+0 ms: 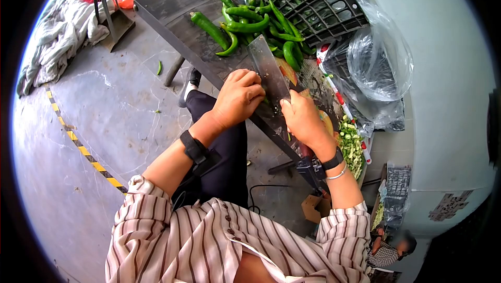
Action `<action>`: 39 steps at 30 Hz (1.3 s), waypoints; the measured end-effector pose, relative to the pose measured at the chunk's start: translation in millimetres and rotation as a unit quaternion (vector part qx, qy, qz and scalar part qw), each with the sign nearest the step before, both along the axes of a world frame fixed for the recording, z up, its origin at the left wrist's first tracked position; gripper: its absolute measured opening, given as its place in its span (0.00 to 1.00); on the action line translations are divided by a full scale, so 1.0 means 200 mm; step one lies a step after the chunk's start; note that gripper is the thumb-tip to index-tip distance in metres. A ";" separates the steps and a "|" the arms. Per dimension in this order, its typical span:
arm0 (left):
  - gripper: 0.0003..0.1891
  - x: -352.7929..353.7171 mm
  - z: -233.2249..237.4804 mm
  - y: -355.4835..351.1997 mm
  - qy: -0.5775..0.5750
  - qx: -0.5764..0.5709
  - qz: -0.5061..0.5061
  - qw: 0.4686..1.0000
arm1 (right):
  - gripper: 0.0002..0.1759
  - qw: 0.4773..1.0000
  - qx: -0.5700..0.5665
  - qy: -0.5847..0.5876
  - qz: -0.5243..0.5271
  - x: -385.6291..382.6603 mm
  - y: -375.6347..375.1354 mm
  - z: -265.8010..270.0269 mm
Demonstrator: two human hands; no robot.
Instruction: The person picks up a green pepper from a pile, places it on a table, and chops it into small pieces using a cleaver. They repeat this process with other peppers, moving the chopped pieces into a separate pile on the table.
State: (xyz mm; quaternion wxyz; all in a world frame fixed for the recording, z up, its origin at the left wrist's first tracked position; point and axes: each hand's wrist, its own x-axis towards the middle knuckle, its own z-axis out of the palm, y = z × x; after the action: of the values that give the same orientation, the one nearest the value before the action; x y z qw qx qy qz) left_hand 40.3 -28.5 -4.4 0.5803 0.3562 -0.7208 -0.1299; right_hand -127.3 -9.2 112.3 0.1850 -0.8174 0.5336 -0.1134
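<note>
My right hand (pixel 302 118) is wrapped round the handle end of a wide cleaver (pixel 269 66), whose blade points up and left over the dark table (pixel 172 14). Close to the blade's left side, my left hand (pixel 240 95) has its fingers curled down; anything beneath them is hidden. Several long green peppers (pixel 245 19) lie in a pile beyond the blade. Chopped pale green pieces (pixel 350 145) are heaped at the table's right side, beyond my right wrist.
A black plastic crate (pixel 308 1) and clear plastic bags (pixel 373 64) stand beyond the peppers. A dustpan (pixel 115 27) and pale cloth (pixel 62 32) are on the floor at left. Another person (pixel 389 251) is at lower right, near a cardboard box (pixel 314 208).
</note>
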 end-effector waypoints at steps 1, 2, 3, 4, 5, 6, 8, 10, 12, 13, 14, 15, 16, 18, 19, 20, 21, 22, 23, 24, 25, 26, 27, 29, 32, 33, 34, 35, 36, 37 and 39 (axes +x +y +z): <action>0.08 0.00 0.00 0.00 -0.001 0.002 0.000 1.000 | 0.11 1.000 0.000 0.007 0.005 0.00 0.00 0.00; 0.08 0.00 0.00 0.00 -0.004 0.001 0.004 1.000 | 0.11 1.000 -0.001 0.013 0.009 0.01 0.00 0.01; 0.08 0.00 0.00 0.01 -0.006 -0.001 0.008 1.000 | 0.11 1.000 0.001 0.012 0.007 0.02 0.00 0.03; 0.08 0.00 0.00 0.01 -0.007 0.000 0.007 1.000 | 0.11 1.000 0.016 0.025 0.003 0.04 0.00 0.05; 0.08 0.00 0.00 0.00 -0.006 0.000 0.006 1.000 | 0.11 0.999 0.031 0.038 0.001 0.05 -0.01 0.06; 0.08 0.00 0.01 0.00 -0.006 0.001 0.007 1.000 | 0.11 0.999 0.033 0.039 0.003 0.06 -0.03 0.06; 0.07 0.00 0.02 0.01 -0.009 0.002 0.017 1.000 | 0.12 0.997 0.047 0.066 0.010 0.08 -0.06 0.06; 0.06 -0.01 0.02 0.01 -0.016 -0.006 0.017 1.000 | 0.12 0.999 0.027 0.045 0.007 0.10 -0.09 0.01; 0.06 0.00 0.01 0.00 -0.013 -0.009 0.007 1.000 | 0.12 0.999 -0.024 0.021 0.024 0.11 -0.15 -0.04; 0.06 0.01 0.01 0.00 -0.015 -0.013 0.010 1.000 | 0.12 0.999 -0.028 0.019 0.027 0.09 -0.16 -0.06; 0.06 0.01 0.00 0.00 -0.011 -0.010 0.004 1.000 | 0.12 1.000 -0.009 0.007 0.016 0.05 -0.18 -0.07; 0.06 0.01 0.01 0.00 -0.005 -0.009 -0.004 1.000 | 0.12 1.000 0.008 -0.003 0.004 0.05 -0.18 -0.05; 0.06 0.01 0.02 0.00 -0.004 -0.003 -0.003 1.000 | 0.11 0.998 0.045 -0.042 -0.025 0.05 -0.15 -0.02; 0.07 0.02 0.02 0.00 -0.001 -0.001 -0.002 1.000 | 0.11 0.999 0.021 -0.033 -0.014 0.01 -0.12 -0.02; 0.08 0.01 0.02 0.01 -0.001 0.007 -0.002 1.000 | 0.10 1.000 0.004 -0.028 -0.005 -0.02 -0.11 -0.02; 0.08 0.01 0.01 0.01 0.000 0.011 -0.004 1.000 | 0.10 0.999 -0.033 -0.028 0.022 -0.04 -0.10 -0.02; 0.08 0.01 0.01 0.01 0.001 0.006 -0.003 1.000 | 0.10 0.999 -0.030 -0.029 0.018 -0.04 -0.08 -0.01; 0.08 0.01 0.01 0.00 0.002 -0.002 0.000 1.000 | 0.10 0.999 -0.025 -0.019 0.026 -0.03 -0.06 0.01; 0.08 0.01 0.01 0.00 0.001 -0.003 -0.001 1.000 | 0.10 0.999 -0.020 -0.009 0.036 -0.01 -0.04 0.03; 0.08 0.01 0.01 0.00 -0.002 -0.001 -0.001 1.000 | 0.11 1.000 -0.003 0.012 0.011 0.03 -0.01 0.06; 0.08 0.01 0.00 0.00 -0.005 0.001 -0.001 1.000 | 0.11 1.000 -0.002 0.012 0.012 0.03 0.00 0.06; 0.08 0.01 0.00 0.00 -0.004 0.003 0.001 1.000 | 0.11 1.000 -0.005 0.023 0.016 0.03 0.01 0.06; 0.08 0.01 0.00 0.00 -0.003 0.003 0.001 1.000 | 0.11 0.999 -0.008 0.034 0.019 0.03 0.01 0.05; 0.08 0.01 -0.01 0.00 -0.002 0.005 -0.001 1.000 | 0.11 0.999 -0.008 0.034 0.029 0.03 0.00 0.05; 0.07 0.01 0.00 0.00 -0.002 -0.005 0.009 1.000 | 0.11 0.998 -0.014 0.047 0.048 0.06 -0.02 0.05; 0.07 0.01 0.00 0.00 -0.004 -0.003 0.011 1.000 | 0.11 0.996 -0.017 0.058 0.059 0.08 -0.03 0.05; 0.07 0.01 0.00 0.00 -0.007 -0.003 0.010 1.000 | 0.11 0.997 -0.015 0.057 0.057 0.10 -0.05 0.03; 0.07 0.00 0.00 0.01 -0.008 -0.003 0.005 1.000 | 0.11 0.997 -0.031 0.045 0.050 0.11 -0.07 0.00; 0.07 0.00 0.00 0.01 -0.014 0.000 0.001 1.000 | 0.11 0.997 -0.051 0.033 0.044 0.12 -0.11 -0.02; 0.08 0.01 -0.01 0.00 -0.018 0.003 0.005 1.000 | 0.11 0.997 -0.057 0.033 0.048 0.13 -0.16 -0.03; 0.08 0.01 -0.01 0.00 -0.011 -0.001 0.002 1.000 | 0.12 0.990 -0.117 0.043 0.071 0.14 -0.21 -0.07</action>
State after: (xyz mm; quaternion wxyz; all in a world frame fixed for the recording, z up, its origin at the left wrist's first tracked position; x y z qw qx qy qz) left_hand 43.1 -29.2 -6.9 0.5731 0.3581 -0.7266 -0.1241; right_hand -98.9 -51.3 99.0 0.0719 -0.8735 0.4646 -0.1262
